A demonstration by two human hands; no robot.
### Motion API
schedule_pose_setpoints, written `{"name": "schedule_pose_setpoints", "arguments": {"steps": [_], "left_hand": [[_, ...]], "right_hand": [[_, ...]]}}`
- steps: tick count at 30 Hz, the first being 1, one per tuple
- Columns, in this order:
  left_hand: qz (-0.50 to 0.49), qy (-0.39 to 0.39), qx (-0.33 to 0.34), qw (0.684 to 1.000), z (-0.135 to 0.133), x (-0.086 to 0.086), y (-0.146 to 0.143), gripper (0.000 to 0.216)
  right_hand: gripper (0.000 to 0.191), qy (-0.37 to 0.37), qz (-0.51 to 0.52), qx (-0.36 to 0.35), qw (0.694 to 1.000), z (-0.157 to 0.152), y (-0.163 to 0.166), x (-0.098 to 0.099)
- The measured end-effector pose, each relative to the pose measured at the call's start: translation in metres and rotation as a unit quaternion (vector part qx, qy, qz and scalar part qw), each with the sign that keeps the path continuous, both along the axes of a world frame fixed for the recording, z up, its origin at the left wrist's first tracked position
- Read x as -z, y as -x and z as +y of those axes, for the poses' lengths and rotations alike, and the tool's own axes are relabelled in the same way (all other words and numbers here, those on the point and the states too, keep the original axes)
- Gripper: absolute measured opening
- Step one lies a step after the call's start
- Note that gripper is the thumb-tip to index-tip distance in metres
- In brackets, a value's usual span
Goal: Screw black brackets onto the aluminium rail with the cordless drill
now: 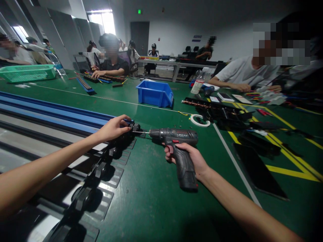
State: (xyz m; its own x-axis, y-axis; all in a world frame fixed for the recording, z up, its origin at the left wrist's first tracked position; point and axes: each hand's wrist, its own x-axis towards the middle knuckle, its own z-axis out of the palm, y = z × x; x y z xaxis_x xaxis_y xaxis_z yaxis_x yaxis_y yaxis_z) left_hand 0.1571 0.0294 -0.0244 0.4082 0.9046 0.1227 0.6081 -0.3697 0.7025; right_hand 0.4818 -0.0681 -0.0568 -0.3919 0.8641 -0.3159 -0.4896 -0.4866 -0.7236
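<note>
My right hand (193,158) is wrapped around the grip of a black cordless drill (174,134), index finger by its red trigger. The drill lies level, its long thin bit (141,132) pointing left at the black end fitting (136,127) of the farthest rail. With bent fingers, my left hand (113,129) grips that end from above; the fingertips are partly hidden. Several long blue and grey rails (63,112) lie side by side at the left, each with a black end fitting and a flat slotted plate (111,176) at its near end.
Beyond my hands stands a blue bin (152,95). A white tape roll (200,120), black parts (227,112) and a dark flat panel (259,171) lie to the right. A green basket (27,73) is far left. Co-workers sit across the table.
</note>
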Motion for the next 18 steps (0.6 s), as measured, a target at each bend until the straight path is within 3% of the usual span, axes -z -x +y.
{"name": "schedule_pose_setpoints", "arguments": {"steps": [18], "left_hand": [[0.001,-0.001,-0.005,1.000,0.0022,0.0025,0.0009,0.042]], "right_hand": [[0.021,0.008,0.012,-0.007,1.000,0.0021,-0.0011,0.0026]]}}
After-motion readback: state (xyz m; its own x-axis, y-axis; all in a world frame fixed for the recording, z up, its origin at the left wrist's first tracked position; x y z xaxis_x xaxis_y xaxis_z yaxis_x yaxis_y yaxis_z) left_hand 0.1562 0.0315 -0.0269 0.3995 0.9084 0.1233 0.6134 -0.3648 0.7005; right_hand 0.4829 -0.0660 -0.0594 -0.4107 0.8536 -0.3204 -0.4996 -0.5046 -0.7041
